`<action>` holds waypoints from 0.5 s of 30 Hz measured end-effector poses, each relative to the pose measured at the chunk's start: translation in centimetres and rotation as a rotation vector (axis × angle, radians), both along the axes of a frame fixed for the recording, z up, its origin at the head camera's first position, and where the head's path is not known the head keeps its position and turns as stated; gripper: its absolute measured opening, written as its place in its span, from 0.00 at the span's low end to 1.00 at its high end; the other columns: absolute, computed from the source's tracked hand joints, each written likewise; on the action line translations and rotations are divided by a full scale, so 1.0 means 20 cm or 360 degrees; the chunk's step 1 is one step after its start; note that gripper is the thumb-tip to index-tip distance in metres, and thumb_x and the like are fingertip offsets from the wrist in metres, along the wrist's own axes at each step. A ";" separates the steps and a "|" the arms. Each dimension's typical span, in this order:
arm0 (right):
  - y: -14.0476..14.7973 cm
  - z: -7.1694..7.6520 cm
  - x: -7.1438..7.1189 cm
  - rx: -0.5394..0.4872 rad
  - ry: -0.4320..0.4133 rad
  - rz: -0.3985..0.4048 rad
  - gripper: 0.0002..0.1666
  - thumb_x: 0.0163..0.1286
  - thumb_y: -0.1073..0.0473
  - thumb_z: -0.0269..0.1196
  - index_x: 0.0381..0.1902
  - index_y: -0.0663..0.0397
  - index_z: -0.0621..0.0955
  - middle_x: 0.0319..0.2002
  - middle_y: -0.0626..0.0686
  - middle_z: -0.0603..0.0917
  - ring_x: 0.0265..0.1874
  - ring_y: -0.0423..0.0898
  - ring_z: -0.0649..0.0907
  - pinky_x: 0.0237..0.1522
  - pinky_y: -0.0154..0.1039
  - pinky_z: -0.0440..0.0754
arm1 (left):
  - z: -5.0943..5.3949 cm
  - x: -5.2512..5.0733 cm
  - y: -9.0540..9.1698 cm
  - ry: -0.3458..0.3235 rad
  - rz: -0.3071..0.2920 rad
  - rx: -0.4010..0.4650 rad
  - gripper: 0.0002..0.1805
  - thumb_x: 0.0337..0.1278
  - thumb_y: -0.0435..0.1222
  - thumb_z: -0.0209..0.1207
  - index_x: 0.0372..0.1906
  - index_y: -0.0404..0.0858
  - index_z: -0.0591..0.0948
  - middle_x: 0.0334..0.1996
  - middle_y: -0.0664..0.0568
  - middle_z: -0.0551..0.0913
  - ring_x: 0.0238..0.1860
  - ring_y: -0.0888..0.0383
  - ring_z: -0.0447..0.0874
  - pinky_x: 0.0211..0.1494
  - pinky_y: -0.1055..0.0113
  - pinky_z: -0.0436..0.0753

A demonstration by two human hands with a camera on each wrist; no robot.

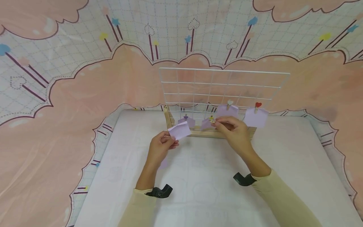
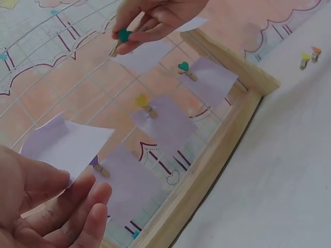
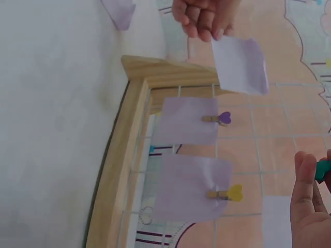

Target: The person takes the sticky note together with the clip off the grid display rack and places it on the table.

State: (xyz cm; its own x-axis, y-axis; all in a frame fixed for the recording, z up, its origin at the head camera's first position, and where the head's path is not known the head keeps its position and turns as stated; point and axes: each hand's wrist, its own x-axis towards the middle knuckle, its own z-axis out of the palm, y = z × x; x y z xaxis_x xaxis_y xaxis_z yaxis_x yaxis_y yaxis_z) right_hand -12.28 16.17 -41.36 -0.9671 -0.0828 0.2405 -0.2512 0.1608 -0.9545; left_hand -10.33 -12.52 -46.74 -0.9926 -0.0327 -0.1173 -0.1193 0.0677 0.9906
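Observation:
My left hand [image 1: 160,146] pinches the edge of a slightly bent lilac paper note [image 1: 180,130] between thumb and fingers, in front of a white wire grid [image 1: 224,84]. In the left wrist view my right hand [image 2: 158,18] pinches a small wooden clothespin with a green heart [image 2: 123,35], close to the grid. Several lilac notes hang on the grid by heart-topped clothespins. One has a purple heart [image 3: 224,118], one a yellow heart [image 3: 235,192], one a red heart [image 1: 258,105]. The note in my left hand is apart from the grid.
The grid stands in a wooden base [image 1: 207,134] on a white table [image 1: 198,186]. Two loose clothespins [image 2: 304,60] lie beyond the base's end. Another lilac paper [image 3: 120,13] lies on the table by my left hand. Patterned cloth [image 1: 136,82] hangs behind.

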 end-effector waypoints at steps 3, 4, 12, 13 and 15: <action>0.05 -0.02 0.02 0.0069 -0.0040 0.0004 0.13 0.70 0.60 0.68 0.48 0.64 0.85 0.50 0.61 0.85 0.44 0.32 0.88 0.47 0.28 0.85 | -0.02 0.02 -0.03 -0.0045 0.0011 -0.0019 0.08 0.71 0.32 0.59 0.44 0.29 0.78 0.41 0.32 0.89 0.42 0.37 0.91 0.43 0.64 0.90; 0.06 -0.02 0.03 0.0080 -0.0052 0.0012 0.14 0.70 0.60 0.68 0.49 0.63 0.85 0.50 0.61 0.85 0.44 0.32 0.88 0.47 0.27 0.85 | -0.02 0.03 -0.04 -0.0056 0.0019 -0.0023 0.08 0.72 0.32 0.58 0.45 0.29 0.77 0.41 0.31 0.89 0.42 0.37 0.91 0.44 0.64 0.90; 0.15 -0.08 0.08 0.0268 -0.0114 -0.0048 0.16 0.72 0.55 0.67 0.52 0.56 0.85 0.50 0.56 0.85 0.45 0.35 0.85 0.49 0.24 0.83 | -0.06 0.08 -0.10 -0.0091 0.0112 -0.0086 0.09 0.72 0.33 0.58 0.45 0.29 0.79 0.42 0.34 0.89 0.40 0.46 0.92 0.43 0.67 0.89; 0.16 -0.08 0.08 0.0293 -0.0123 -0.0055 0.15 0.72 0.54 0.67 0.52 0.55 0.86 0.49 0.55 0.85 0.45 0.36 0.85 0.49 0.24 0.83 | -0.07 0.09 -0.11 -0.0101 0.0117 -0.0094 0.09 0.72 0.33 0.58 0.45 0.29 0.79 0.42 0.34 0.89 0.40 0.46 0.92 0.43 0.67 0.89; 0.19 -0.10 0.09 0.0314 -0.0147 -0.0052 0.15 0.71 0.55 0.68 0.52 0.56 0.86 0.49 0.55 0.86 0.44 0.35 0.85 0.48 0.24 0.83 | -0.08 0.10 -0.13 -0.0118 0.0125 -0.0116 0.09 0.72 0.33 0.59 0.45 0.29 0.79 0.41 0.35 0.90 0.41 0.46 0.92 0.43 0.68 0.89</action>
State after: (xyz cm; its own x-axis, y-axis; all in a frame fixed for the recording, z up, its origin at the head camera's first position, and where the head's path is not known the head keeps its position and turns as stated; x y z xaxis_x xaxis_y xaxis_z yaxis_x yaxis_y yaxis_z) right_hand -10.48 19.92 -43.34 -0.9873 -0.0876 0.1328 -0.1554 0.3534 -0.9225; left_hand -8.27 -15.05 -48.37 -0.9753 -0.1211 -0.1849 -0.1999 0.1265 0.9716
